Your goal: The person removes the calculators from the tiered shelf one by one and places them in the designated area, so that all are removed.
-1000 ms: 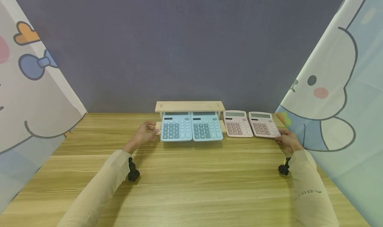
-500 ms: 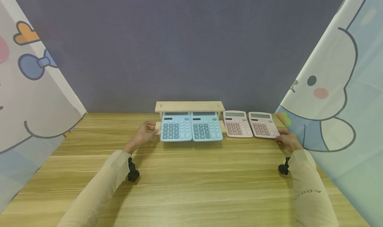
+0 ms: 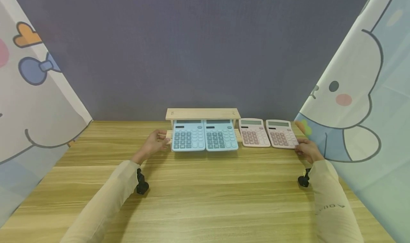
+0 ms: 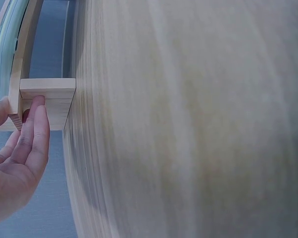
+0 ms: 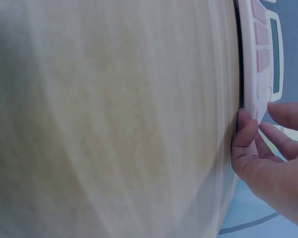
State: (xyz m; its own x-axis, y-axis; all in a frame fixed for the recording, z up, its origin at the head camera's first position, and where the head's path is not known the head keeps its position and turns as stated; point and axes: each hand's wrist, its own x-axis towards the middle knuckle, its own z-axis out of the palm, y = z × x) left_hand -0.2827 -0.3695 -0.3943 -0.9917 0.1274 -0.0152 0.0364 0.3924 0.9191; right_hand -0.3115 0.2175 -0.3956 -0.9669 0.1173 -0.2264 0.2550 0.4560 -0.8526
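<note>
On the table [image 3: 205,186], our left hand [image 3: 153,143] pinches the rack [image 3: 203,113]; our right hand [image 3: 309,150], grip unclear, touches a pink calculator [image 3: 282,133], seemingly straightening it; next calls for gentle nudging.

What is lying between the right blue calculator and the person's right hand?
In the head view: the wooden rack's right end, then one pink calculator, then a second pink calculator, whose near corner the right hand touches.
</note>
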